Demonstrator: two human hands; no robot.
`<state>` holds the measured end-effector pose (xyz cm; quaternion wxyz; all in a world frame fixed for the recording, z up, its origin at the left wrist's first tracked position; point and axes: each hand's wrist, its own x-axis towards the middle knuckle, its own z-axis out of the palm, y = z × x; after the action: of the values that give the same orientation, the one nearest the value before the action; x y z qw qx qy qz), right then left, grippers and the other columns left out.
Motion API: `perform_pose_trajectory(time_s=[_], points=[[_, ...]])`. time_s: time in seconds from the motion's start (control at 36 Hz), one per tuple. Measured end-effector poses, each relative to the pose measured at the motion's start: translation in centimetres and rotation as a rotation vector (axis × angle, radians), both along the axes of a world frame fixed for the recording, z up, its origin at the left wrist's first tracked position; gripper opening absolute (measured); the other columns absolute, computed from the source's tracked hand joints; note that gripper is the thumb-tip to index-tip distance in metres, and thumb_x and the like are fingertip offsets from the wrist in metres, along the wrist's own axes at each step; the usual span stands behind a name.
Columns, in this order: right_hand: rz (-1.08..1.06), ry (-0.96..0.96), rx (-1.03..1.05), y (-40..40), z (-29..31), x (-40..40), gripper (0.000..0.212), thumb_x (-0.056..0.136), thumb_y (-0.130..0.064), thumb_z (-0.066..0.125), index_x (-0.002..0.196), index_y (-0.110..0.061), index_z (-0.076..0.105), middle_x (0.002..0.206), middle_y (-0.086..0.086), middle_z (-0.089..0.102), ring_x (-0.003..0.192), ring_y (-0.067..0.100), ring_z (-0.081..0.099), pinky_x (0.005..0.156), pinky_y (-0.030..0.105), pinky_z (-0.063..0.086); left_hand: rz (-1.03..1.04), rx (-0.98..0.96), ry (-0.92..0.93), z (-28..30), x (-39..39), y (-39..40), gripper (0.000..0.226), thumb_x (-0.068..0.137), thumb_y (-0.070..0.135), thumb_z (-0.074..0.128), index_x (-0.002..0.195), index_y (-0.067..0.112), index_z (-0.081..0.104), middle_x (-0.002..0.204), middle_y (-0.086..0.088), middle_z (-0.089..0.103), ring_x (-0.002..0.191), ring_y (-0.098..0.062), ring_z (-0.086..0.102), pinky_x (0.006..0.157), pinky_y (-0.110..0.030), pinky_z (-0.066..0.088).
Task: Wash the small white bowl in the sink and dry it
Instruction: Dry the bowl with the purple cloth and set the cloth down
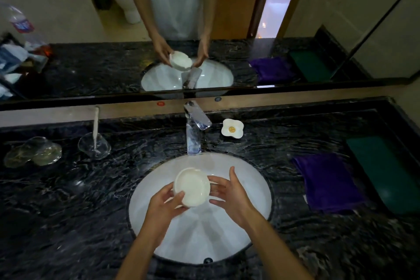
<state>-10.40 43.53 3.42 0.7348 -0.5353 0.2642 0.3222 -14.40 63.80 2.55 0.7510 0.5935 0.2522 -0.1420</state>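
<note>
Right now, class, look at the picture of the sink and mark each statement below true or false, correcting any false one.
1. The left hand holds the small white bowl over the sink. True.
2. The purple cloth lies left of the sink. False: it lies on the counter to the right of the sink.
3. The right hand has its fingers spread beside the bowl. True.
4. The bowl rests on the bottom of the sink. False: it is held up in the hands.
5. A flower-shaped white dish sits just right of the faucet. True.
</note>
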Motion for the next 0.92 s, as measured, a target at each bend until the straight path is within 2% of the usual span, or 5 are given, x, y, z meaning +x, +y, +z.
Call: perform_pose_trajectory(time_s=[0.25,0.44,0.56,0.78,0.92], points=[[-0.118,-0.102,0.081,-4.0,0.8,-2.5,0.038,0.096,-0.035,0.059,0.121,-0.009,0.072,0.113,0.01,0.074,0.107,0.026,0.068,0.103,0.047,0.049,0.009,-0.293,0.068,-0.1,-1.2,-2.5,0.03,0.094,0.004,0.06,0.124,0.002,0.063,0.126,-0.021,0.068,0.108,-0.035,0.07,0.088,-0.048,0.06],[-0.2,-0.084,-0.253,-10.2,-0.8,-4.0,0.018,0.095,-0.005,0.063,0.11,-0.003,0.071,0.114,0.017,0.075,0.096,0.024,0.07,0.092,0.04,0.054,-0.01,-0.285,0.128,-0.6,-0.7,-6.3,0.037,0.092,0.004,0.063,0.129,0.005,0.062,0.124,-0.015,0.07,0.105,-0.033,0.072,0.081,-0.044,0.063],[-0.313,-0.075,-0.331,-16.7,-1.4,-4.2,0.014,0.093,0.007,0.06,0.098,-0.004,0.067,0.095,0.014,0.072,0.085,0.022,0.067,0.078,0.032,0.053,-0.005,-0.261,0.158,-1.0,-0.6,-9.4,0.031,0.093,0.002,0.061,0.124,0.005,0.064,0.119,-0.015,0.072,0.108,-0.038,0.069,0.085,-0.048,0.06],[-0.405,-0.196,-0.823,-33.3,-1.7,-1.2,0.005,0.09,-0.002,0.071,0.091,-0.005,0.067,0.09,0.015,0.067,0.081,0.024,0.06,0.065,0.019,0.05,0.031,-0.258,0.167,-0.8,-0.6,-16.0,0.03,0.094,0.003,0.059,0.124,0.005,0.065,0.122,-0.017,0.072,0.11,-0.038,0.069,0.097,-0.055,0.053],[-0.167,-0.057,-0.951,-39.2,-2.2,2.8,0.06,0.084,-0.036,0.081,0.125,-0.002,0.052,0.114,0.005,0.055,0.105,0.025,0.057,0.085,0.031,0.044,0.047,-0.282,0.15,-0.4,-0.5,-19.4,0.029,0.094,0.002,0.057,0.122,0.002,0.065,0.118,-0.018,0.073,0.105,-0.036,0.071,0.085,-0.045,0.062]])
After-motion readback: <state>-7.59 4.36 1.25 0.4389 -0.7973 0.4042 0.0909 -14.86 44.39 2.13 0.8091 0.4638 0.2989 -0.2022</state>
